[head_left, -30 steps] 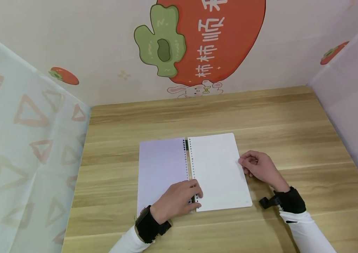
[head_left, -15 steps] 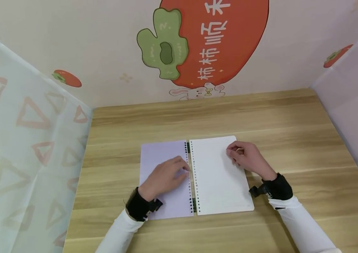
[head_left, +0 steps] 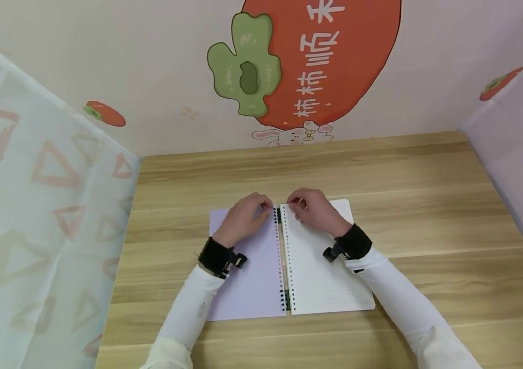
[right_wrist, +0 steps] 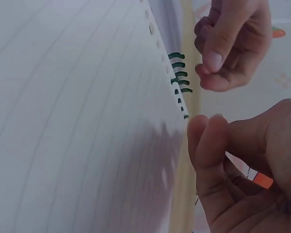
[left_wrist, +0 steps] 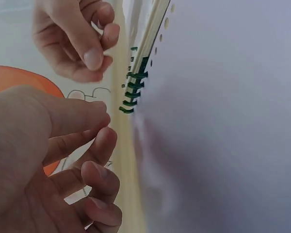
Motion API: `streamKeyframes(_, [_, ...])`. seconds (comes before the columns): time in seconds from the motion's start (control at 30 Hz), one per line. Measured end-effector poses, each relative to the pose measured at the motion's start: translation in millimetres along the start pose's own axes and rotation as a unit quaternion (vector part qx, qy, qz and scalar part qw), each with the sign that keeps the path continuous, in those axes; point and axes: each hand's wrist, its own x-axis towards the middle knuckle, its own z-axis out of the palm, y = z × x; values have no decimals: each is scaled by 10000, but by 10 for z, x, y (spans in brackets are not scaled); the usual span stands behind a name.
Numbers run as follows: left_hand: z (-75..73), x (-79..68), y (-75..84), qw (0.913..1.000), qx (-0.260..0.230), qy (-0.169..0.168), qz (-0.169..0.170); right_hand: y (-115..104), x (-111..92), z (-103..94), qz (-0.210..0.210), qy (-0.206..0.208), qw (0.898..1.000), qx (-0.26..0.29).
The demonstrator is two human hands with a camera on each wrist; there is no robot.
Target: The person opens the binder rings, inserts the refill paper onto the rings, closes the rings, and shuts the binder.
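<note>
A loose-leaf binder notebook lies open on the table, its lilac sheet (head_left: 247, 289) on the left and white lined paper (head_left: 328, 289) on the right. Dark green binder rings (left_wrist: 132, 92) run through punched holes near the top of the spine, and more green rings (head_left: 287, 300) show at the bottom. My left hand (head_left: 244, 218) hovers over the upper lilac sheet, fingers loosely curled beside the top rings. Across the spine, my right hand (head_left: 319, 211) is at the top of the white page, thumb and index fingertips together near the punched corner. Nothing shows between either hand's fingers.
The wooden table (head_left: 427, 205) extends around the notebook. A pale back wall (head_left: 160, 77) with a persimmon print stands behind it, with side walls at left and right. Black wrist straps with cameras sit over both white sleeves.
Both hands have moved up the notebook to its top end and closer together. The left came up from the lower spine, the right in from the page's right edge.
</note>
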Motion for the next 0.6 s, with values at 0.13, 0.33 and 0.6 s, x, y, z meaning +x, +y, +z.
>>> streamKeyframes(0.13, [71,90,-26,9997,-163,-76,-184,-1,111,133,-41,-8,9997,-234])
streamKeyframes(0.33, [114,130,-39,9992,-201,-103,-320,45,170,228,-144,127,9977,-655])
streamKeyframes(0.6, [164,149,-58,9993,-72,-66,-368,61,166,228,-150,144,9974,-692])
